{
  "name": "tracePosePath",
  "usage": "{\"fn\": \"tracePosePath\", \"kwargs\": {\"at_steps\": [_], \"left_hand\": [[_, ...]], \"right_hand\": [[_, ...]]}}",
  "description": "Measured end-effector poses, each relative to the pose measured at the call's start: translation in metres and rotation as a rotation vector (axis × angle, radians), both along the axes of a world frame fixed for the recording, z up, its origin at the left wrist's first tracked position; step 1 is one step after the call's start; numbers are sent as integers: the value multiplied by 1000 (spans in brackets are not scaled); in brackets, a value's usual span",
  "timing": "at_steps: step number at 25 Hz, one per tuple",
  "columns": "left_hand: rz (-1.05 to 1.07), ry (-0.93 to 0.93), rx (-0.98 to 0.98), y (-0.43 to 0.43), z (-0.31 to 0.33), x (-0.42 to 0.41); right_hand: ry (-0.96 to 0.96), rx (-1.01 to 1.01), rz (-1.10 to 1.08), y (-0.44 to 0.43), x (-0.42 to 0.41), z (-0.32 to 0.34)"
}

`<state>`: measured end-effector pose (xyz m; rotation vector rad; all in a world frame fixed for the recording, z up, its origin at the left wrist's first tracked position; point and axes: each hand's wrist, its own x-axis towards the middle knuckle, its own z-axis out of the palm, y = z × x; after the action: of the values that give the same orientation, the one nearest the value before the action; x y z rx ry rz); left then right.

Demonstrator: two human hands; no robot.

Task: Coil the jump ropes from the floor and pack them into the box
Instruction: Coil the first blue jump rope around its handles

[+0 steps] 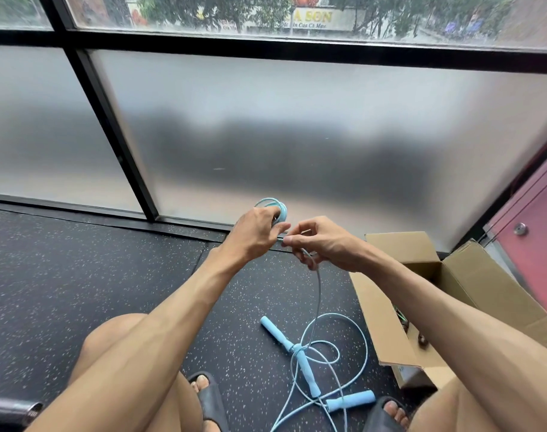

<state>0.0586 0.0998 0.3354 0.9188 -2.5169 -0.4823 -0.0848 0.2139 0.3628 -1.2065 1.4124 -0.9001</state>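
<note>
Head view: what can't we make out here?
All in the head view.
The box: the right forearm and the near wall hide most of its inside.
The coil: the left hand covers it, so loops cannot be counted.
The rope on the floor: strands run off the bottom edge; one rope or two is unclear.
A dark object, bottom-left corner: cut off by the edge.

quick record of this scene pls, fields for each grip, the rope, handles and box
left grip: holds a coil of blue rope
right grip: pinches the rope beside the coil
rope: hangs from the right grip to loose loops on the floor
handles: blue, on the floor, rope tangled round them
box: open, on the floor to the right; contents mostly hidden
</note>
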Motion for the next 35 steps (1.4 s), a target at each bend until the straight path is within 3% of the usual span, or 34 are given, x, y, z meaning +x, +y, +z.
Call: {"fn": "tracePosePath", "kwargs": {"at_steps": [5, 13, 17, 20, 25, 28, 32, 35], "left_hand": [[-164, -76, 518, 3, 6, -1], [-255, 108, 1076, 13, 26, 3], [-394, 286, 1282, 11, 35, 12], [-410, 522, 1431, 5, 38, 14], [-353, 824, 1394, -4, 40, 20], [-262, 940, 1303, -6, 41, 19], [-76, 1042, 1021, -11, 40, 16], [65, 867, 666, -12, 36, 16]], "right_hand": [[29, -147, -147, -1, -8, 4], [100, -249, -290, -9, -11, -3], [82, -227, -287, -13, -14, -12], [-17, -87, -199, -11, -14, -21], [39, 190, 43, 1, -14, -39], [126, 232, 74, 4, -12, -43], [7, 155, 18, 2, -9, -27], [-110, 53, -19, -1, -6, -9]]}}
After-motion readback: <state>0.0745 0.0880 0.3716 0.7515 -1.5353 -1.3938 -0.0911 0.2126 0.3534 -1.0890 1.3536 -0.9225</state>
